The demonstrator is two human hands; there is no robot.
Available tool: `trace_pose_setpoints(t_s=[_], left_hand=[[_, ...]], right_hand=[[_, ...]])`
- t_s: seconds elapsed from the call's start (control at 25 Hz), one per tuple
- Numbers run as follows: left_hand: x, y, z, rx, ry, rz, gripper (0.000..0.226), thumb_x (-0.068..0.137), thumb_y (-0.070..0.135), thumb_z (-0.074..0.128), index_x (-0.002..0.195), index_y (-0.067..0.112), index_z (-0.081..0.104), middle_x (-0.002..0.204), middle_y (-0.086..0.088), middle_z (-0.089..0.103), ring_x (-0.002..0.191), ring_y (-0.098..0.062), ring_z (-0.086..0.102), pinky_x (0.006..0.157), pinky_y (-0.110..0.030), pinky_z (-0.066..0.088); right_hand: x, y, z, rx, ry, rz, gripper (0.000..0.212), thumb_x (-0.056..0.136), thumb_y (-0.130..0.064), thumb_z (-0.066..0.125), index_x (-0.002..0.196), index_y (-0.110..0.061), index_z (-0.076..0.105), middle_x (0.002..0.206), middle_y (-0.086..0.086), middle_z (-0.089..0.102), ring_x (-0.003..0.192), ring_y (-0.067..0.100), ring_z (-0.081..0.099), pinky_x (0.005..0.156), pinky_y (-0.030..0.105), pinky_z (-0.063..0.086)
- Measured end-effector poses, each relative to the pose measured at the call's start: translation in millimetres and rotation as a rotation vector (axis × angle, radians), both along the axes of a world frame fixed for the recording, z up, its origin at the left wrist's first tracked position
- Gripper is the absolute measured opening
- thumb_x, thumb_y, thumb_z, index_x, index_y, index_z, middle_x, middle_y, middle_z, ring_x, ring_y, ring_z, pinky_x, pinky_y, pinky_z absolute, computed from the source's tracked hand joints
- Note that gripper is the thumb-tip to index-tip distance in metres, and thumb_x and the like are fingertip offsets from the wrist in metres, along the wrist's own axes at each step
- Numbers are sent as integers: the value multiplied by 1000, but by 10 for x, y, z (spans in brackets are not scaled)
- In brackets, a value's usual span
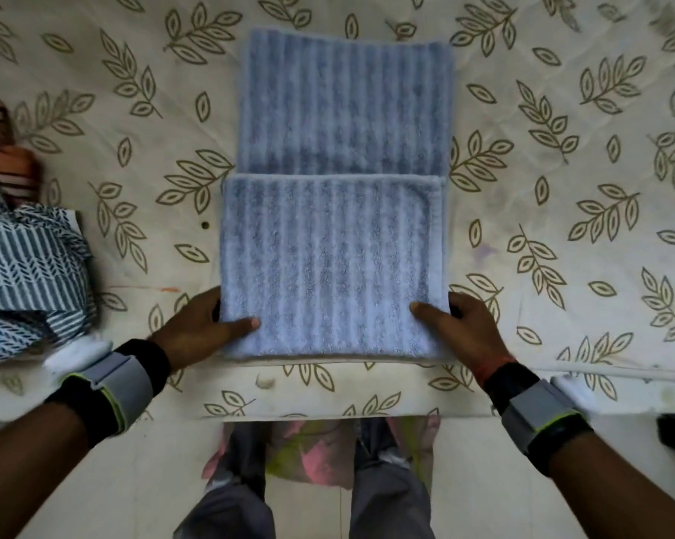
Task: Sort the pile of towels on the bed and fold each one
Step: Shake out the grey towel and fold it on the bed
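**A:** Towels laid out flat, counted?

**B:** One. A blue towel (pixel 340 227), ribbed, spread lengthwise in the middle of the bed (pixel 561 149). Near part doubled over on itself, far part in a single layer. Near end right along the bed's front edge.

**A:** And off to the side?

**B:** Two more pieces, bunched at the left edge of the bed: a patterned cloth (pixel 25 266) in blue and white, and beyond it a striped cloth (pixel 5 161) in orange and brown. Touching each other, well apart from the blue towel. Cannot tell whether towels or something else.

**A:** Hands?

**B:** Two, both at the near end of the blue towel. Left hand (pixel 200 328) at the near left corner: thumb flat on top, fingers curled round the side edge, pinching the doubled layer. Right hand (pixel 460 328) at the near right corner, gripping the same way, mirrored: thumb on top, fingers wrapped at the side edge.

**A:** How tight?

**B:** Closed on the cloth, thumbs extended rather than bent.

**A:** On the wrists?

**B:** Two grey wristbands (pixel 122 379), one per arm, over black cuffs.
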State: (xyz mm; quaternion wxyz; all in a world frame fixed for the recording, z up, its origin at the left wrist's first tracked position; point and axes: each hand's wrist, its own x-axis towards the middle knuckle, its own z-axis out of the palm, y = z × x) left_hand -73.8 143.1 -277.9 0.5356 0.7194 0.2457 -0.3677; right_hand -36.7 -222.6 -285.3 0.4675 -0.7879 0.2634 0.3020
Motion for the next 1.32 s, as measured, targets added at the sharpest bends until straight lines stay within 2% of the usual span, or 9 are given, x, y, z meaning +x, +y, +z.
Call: trace_pose_setpoints(t_s=[0.16, 0.36, 0.52, 0.6, 0.76, 0.92, 1.0, 1.16, 1.32], left_hand=[[-571, 2, -9, -46, 149, -171, 51, 75, 39, 82, 121, 30, 61, 107, 25, 71, 100, 4, 67, 91, -22, 55], [-1068, -24, -34, -65, 208, -286, 65, 69, 60, 79, 126, 36, 60, 116, 23, 69, 107, 3, 65, 97, -27, 53], [-724, -22, 14, -1, 44, 125, 33, 78, 36, 80, 100, 14, 68, 97, 6, 74, 92, -12, 70, 82, -32, 56], [-471, 11, 10, 59, -88, 256, 42, 76, 35, 84, 87, 2, 59, 82, -6, 62, 80, -18, 59, 75, -37, 46], [8, 7, 67, -14, -99, 341, 34, 75, 20, 82, 103, 10, 67, 95, -11, 71, 84, -15, 63, 73, -27, 50], [322, -32, 65, -22, -90, 186, 37, 77, 7, 80, 112, 8, 68, 97, -11, 72, 87, -12, 65, 69, -11, 52], [457, -2, 77, 44, -119, -114, 29, 79, 9, 80, 107, 10, 71, 98, -12, 73, 87, -11, 65, 75, -14, 51], [723, 48, 210, 197, -97, -758, 7, 87, 25, 74, 93, 24, 71, 85, 8, 67, 73, 4, 58, 70, -19, 44], [792, 45, 202, 28, 53, -646, 23, 80, 24, 82, 97, 18, 68, 94, 3, 73, 82, 2, 63, 78, -14, 44]], right_hand=[[-600, -156, -10, -84, 128, 118, 19, 83, -33, 82, 81, -15, 79, 79, 0, 78, 78, 20, 75, 75, 43, 61], [-976, -236, 84, -156, 261, 312, 20, 78, -55, 79, 79, -36, 75, 75, -20, 74, 76, 0, 72, 71, 25, 59], [-799, -117, 122, -275, -162, 150, 39, 73, -55, 84, 88, -24, 63, 83, -5, 66, 75, 13, 63, 71, 41, 56], [-579, -55, 88, -199, -345, 91, 49, 73, -45, 88, 110, -27, 60, 105, -4, 62, 92, 14, 63, 81, 41, 57], [-136, 74, -91, -211, -598, 377, 82, 77, -43, 85, 143, -14, 48, 133, 0, 53, 125, 22, 53, 106, 43, 46], [242, 150, -112, -312, -704, 728, 79, 72, -63, 77, 132, -13, 62, 122, 7, 65, 114, 27, 60, 101, 45, 48], [416, 161, -14, -312, -619, 923, 70, 70, -72, 68, 116, -20, 69, 102, 2, 71, 95, 26, 66, 88, 44, 53], [725, 128, 245, -357, 0, 1131, 49, 69, -65, 80, 93, -26, 65, 84, -8, 66, 80, 16, 63, 75, 33, 50], [743, -65, 258, 164, 258, 717, 32, 68, -28, 93, 81, -9, 70, 75, -2, 66, 72, 14, 61, 67, 19, 49]])
